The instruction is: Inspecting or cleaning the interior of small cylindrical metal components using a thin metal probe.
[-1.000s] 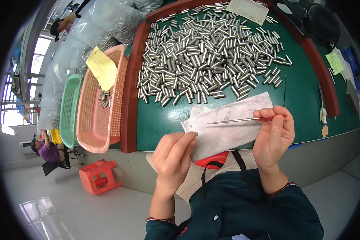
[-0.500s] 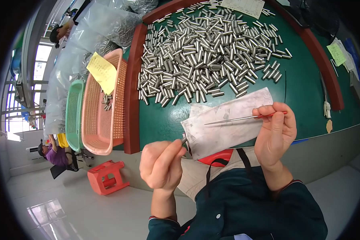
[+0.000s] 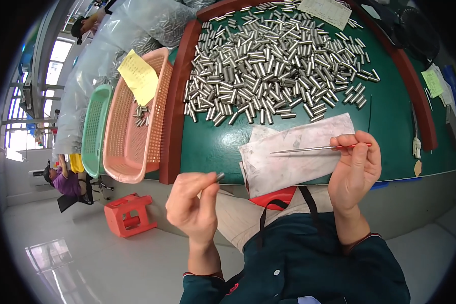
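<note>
My left hand (image 3: 191,205) is closed in a pinch in front of the table edge, with a small steel pin (image 3: 220,177) showing at its fingertips. In my right hand (image 3: 355,175) is a slim, tapered needle file (image 3: 303,150) with a red handle. Its point faces left, above a stained white cloth (image 3: 299,152) at the near side of the green tabletop (image 3: 207,157). Beyond the cloth lies a large heap of short steel pins (image 3: 268,66), some solid-looking and shiny.
Red-brown rails (image 3: 180,111) border the table. Left of them stand a pink basket (image 3: 157,116) with a yellow note (image 3: 138,78) and a few pins, then a green basket (image 3: 90,137). Plastic bags (image 3: 99,55) lie behind. A red stool (image 3: 129,215) stands on the floor; a person (image 3: 68,182) sits far left.
My left hand has moved slightly left and turned, still pinching the pin. The file stays in my right hand. The whole view has shifted a little.
</note>
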A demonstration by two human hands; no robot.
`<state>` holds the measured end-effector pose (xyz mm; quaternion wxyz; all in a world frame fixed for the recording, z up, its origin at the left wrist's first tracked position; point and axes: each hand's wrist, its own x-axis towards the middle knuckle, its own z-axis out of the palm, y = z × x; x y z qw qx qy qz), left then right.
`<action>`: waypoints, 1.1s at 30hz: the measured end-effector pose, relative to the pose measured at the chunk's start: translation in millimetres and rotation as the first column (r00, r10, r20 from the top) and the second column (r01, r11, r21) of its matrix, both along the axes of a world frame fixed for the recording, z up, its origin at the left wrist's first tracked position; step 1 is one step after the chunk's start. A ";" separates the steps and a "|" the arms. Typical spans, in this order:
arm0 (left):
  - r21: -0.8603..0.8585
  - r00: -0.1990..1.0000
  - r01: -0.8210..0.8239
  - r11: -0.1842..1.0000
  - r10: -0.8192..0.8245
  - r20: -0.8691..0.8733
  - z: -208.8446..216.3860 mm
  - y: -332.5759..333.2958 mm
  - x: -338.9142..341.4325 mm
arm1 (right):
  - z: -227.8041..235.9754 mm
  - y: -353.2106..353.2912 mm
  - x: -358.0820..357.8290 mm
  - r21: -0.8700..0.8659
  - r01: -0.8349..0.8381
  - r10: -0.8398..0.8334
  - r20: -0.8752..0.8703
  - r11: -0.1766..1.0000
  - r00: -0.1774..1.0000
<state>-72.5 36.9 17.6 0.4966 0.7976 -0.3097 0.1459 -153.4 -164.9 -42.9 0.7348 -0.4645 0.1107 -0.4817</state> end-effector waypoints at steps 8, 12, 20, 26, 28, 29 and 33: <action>-0.694 0.457 -0.450 0.561 -0.523 -0.719 -63.6 60.1 -48.1 | -4.6 -1.8 -2.7 -0.019 -0.022 0.022 -0.030 1.000 0.999; -0.781 0.387 -0.488 0.389 -0.706 -0.594 -100.6 77.4 -52.8 | -5.8 -5.1 -2.8 -0.029 -0.048 0.046 -0.061 0.998 0.997; -0.741 0.353 -0.573 0.349 -0.712 -0.608 -120.5 79.5 -51.1 | -5.7 -1.3 -1.5 -0.042 -0.028 0.025 -0.085 0.999 0.996; -0.783 0.322 -0.575 0.236 -0.815 -0.482 -123.8 79.9 -52.4 | -2.3 1.0 0.1 -0.068 -0.010 0.003 -0.116 0.998 0.993; -0.761 0.307 -0.605 0.234 -0.814 -0.493 -125.9 80.1 -53.9 | -2.4 1.2 -0.1 -0.071 -0.003 -0.006 -0.124 0.997 0.992; -0.764 0.315 -0.605 0.224 -0.814 -0.488 -126.7 80.1 -54.7 | -2.8 1.1 -0.1 -0.077 -0.012 0.003 -0.122 0.997 0.993; -0.731 0.283 -0.648 0.214 -0.824 -0.492 -125.9 79.2 -56.2 | -2.8 0.8 0.2 -0.083 -0.001 -0.010 -0.132 0.997 0.991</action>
